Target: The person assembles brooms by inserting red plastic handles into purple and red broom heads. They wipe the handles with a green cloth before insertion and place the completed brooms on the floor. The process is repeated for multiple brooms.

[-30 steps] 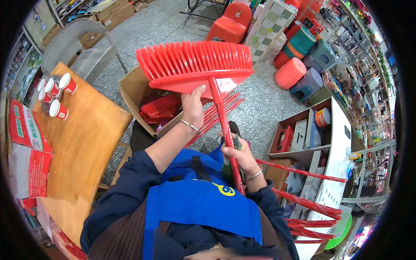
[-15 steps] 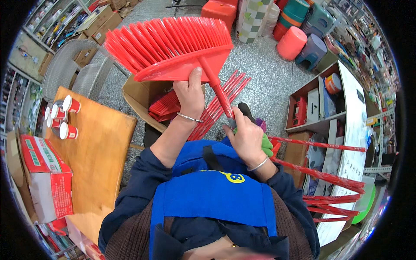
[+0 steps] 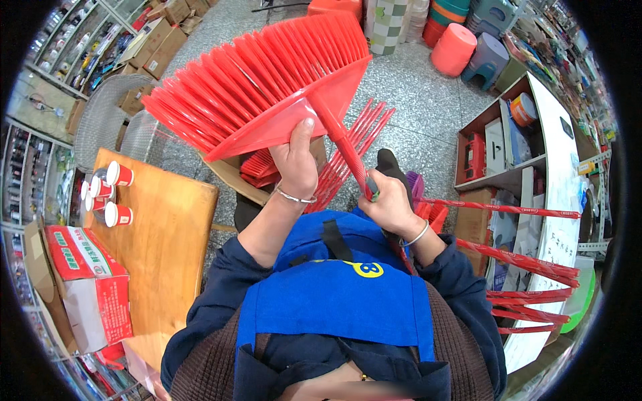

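A red broom head (image 3: 267, 123) with long plastic bristles is held up before me, bristles toward the far left. My left hand (image 3: 296, 162) grips its flat body near the neck, thumb on top. My right hand (image 3: 389, 204) is closed round the lower end of the neck (image 3: 344, 148). A small grey-green piece shows at that end beside my fingers; its kind I cannot make out. Beneath lies a bundle of red sticks like broom handles (image 3: 354, 150). An opened cardboard box (image 3: 234, 179) with more red broom heads (image 3: 259, 166) stands partly hidden behind my left hand.
A wooden table (image 3: 167, 220) on the left carries several paper cups (image 3: 120, 174) and a red-and-white carton (image 3: 90, 281). On the right, more red sticks (image 3: 521, 257) jut out against a white-topped shelf unit (image 3: 555, 180). Plastic stools (image 3: 485, 60) stand at the back right.
The broom head appears larger and closer, tilted a little more. The right hand has shifted slightly right and down, still at the neck's end. The whole view has shifted slightly.
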Action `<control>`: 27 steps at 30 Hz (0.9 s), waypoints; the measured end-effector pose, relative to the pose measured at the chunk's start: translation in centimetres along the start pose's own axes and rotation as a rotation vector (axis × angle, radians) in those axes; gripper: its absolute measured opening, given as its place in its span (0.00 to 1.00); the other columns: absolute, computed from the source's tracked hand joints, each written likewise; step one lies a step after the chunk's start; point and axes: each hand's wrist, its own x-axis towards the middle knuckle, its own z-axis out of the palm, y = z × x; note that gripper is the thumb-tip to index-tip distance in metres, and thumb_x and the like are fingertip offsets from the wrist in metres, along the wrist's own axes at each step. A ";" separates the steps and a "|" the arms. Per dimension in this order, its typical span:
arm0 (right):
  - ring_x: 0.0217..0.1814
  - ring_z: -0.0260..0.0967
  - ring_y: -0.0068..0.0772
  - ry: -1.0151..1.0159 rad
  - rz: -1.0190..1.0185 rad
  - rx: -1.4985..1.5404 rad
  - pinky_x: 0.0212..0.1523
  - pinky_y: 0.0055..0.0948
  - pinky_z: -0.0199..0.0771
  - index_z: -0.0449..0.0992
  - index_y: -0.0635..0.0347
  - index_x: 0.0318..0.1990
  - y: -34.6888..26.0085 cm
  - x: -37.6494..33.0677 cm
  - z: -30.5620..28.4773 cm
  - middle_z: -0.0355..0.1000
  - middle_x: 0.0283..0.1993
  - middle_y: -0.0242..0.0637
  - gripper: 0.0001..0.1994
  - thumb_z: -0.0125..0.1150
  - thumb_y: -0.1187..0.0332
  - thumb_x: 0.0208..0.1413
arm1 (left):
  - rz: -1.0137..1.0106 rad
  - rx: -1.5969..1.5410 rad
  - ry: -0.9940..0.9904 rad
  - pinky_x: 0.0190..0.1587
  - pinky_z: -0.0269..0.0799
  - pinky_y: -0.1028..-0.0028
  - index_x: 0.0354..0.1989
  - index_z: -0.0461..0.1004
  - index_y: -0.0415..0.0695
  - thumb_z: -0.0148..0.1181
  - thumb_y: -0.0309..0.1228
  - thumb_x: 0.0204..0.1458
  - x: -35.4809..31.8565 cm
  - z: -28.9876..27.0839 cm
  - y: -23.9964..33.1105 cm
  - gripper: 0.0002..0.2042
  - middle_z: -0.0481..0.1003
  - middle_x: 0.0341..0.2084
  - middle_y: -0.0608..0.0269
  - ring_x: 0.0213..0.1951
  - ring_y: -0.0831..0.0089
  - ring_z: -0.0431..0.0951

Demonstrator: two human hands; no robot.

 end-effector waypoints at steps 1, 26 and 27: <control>0.26 0.71 0.51 -0.027 0.005 0.046 0.28 0.41 0.70 0.69 0.61 0.34 0.0 0.1 -0.1 0.70 0.24 0.50 0.12 0.61 0.72 0.38 | -0.030 -0.027 0.005 0.46 0.67 0.75 0.42 0.71 0.36 0.53 0.21 0.54 0.0 -0.1 -0.1 0.08 0.73 0.38 0.63 0.41 0.77 0.72; 0.27 0.67 0.18 -0.287 0.126 0.605 0.26 0.23 0.70 0.71 0.64 0.33 -1.2 0.7 0.1 0.70 0.25 0.32 0.09 0.65 0.72 0.47 | -0.583 -0.345 0.016 0.27 0.75 0.67 0.40 0.67 0.37 0.36 0.47 0.61 -1.4 0.1 -0.7 0.22 0.73 0.30 0.54 0.25 0.66 0.76; 0.27 0.68 0.21 -0.273 0.158 0.510 0.27 0.25 0.70 0.72 0.65 0.35 -1.0 0.6 0.3 0.70 0.25 0.35 0.12 0.64 0.67 0.49 | -0.597 -0.363 -0.021 0.26 0.73 0.67 0.39 0.67 0.38 0.36 0.48 0.61 -1.5 -0.2 -0.6 0.22 0.73 0.28 0.55 0.24 0.67 0.75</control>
